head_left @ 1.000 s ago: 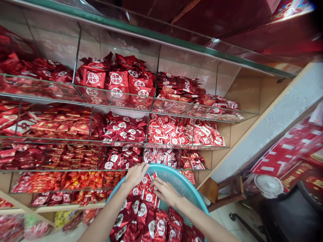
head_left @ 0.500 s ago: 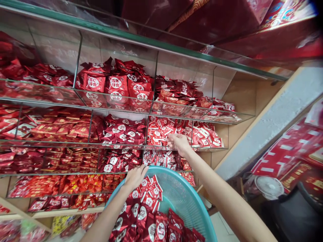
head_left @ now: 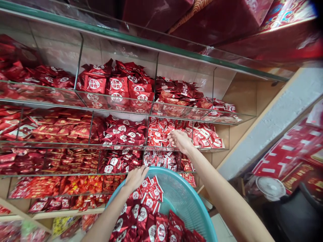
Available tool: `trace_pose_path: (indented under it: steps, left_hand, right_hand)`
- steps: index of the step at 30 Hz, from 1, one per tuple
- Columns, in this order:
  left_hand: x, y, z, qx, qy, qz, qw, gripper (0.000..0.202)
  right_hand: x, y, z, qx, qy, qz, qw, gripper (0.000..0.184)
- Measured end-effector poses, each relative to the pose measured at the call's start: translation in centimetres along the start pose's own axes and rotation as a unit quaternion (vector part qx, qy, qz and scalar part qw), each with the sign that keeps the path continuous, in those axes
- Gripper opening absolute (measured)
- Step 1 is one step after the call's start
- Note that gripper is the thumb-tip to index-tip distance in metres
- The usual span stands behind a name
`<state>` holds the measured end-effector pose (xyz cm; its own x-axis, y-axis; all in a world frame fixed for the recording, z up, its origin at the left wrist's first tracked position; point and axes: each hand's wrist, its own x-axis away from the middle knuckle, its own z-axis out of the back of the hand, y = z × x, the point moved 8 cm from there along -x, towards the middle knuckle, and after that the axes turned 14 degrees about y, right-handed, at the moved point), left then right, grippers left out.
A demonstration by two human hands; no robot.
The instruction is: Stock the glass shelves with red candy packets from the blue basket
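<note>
Glass shelves point(head_left: 141, 44) back a cropped basket point(head_left: 186, 206), left hand point(head_left: 136, 176) clasping its rim, right hand point(head_left: 181, 141) curled, its grasp unclear.

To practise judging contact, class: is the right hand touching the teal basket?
Apart. The head view shows the right hand above the teal basket, with lower-shelf packets visible in the gap between hand and rim.

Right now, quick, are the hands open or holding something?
Left hand: closed, holding the teal plastic basket by its rim.
Right hand: half-curled at the small red-and-white packets; can't tell if holding any.
</note>
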<state>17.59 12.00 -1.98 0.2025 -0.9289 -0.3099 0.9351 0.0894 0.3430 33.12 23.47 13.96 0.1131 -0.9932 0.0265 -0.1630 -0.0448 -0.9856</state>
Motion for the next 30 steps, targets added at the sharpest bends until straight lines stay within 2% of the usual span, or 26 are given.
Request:
trace_pose_path:
  steps: [3, 6, 11, 13, 15, 17, 19, 21, 25, 28, 30]
  left_hand:
    - [0.0, 0.1, 0.1, 0.001, 0.000, -0.001, 1.000, 0.058]
    - [0.1, 0.1, 0.1, 0.000, -0.002, -0.001, 1.000, 0.058]
    - [0.1, 0.2, 0.1, -0.001, -0.004, 0.000, 1.000, 0.058]
    - [0.1, 0.1, 0.1, -0.001, -0.006, 0.004, 1.000, 0.059]
    - [0.1, 0.1, 0.1, 0.001, -0.007, 0.008, 1.000, 0.059]
    - [0.1, 0.1, 0.1, 0.003, -0.007, 0.009, 1.000, 0.059]
    - [0.1, 0.2, 0.2, 0.004, -0.005, 0.005, 1.000, 0.058]
    - [0.1, 0.3, 0.3, 0.004, -0.003, 0.001, 1.000, 0.058]
    - [0.1, 0.3, 0.3, 0.002, -0.004, 0.008, 1.000, 0.058]
    - [0.1, 0.3, 0.3, 0.004, -0.002, 0.005, 1.000, 0.057]
    - [0.1, 0.3, 0.2, 0.006, -0.002, 0.001, 1.000, 0.057]
  right_hand:
    - [0.5, -0.9, 0.6, 0.063, -0.017, 0.091, 0.994, 0.017]
    - [0.9, -1.5, 1.4, 0.136, 0.001, 0.193, 0.972, 0.019]
    - [1.4, -0.5, 1.7, 0.150, -0.021, 0.236, 0.960, 0.020]
    - [2.1, -0.6, 1.7, 0.160, -0.018, 0.281, 0.946, 0.019]
    - [3.3, -1.2, 1.7, 0.196, -0.009, 0.363, 0.911, 0.014]
    - [4.9, -1.8, 1.4, 0.240, -0.006, 0.453, 0.859, 0.010]
    - [6.2, -2.0, 1.2, 0.276, -0.013, 0.515, 0.811, 0.010]
    - [7.1, -1.8, 1.1, 0.298, -0.020, 0.549, 0.781, 0.012]
    - [7.8, -1.3, 1.5, 0.312, -0.025, 0.581, 0.752, 0.017]
    - [8.5, -0.8, 1.7, 0.304, -0.027, 0.593, 0.746, 0.020]
    - [9.3, -0.2, 1.7, 0.291, -0.041, 0.585, 0.756, 0.020]
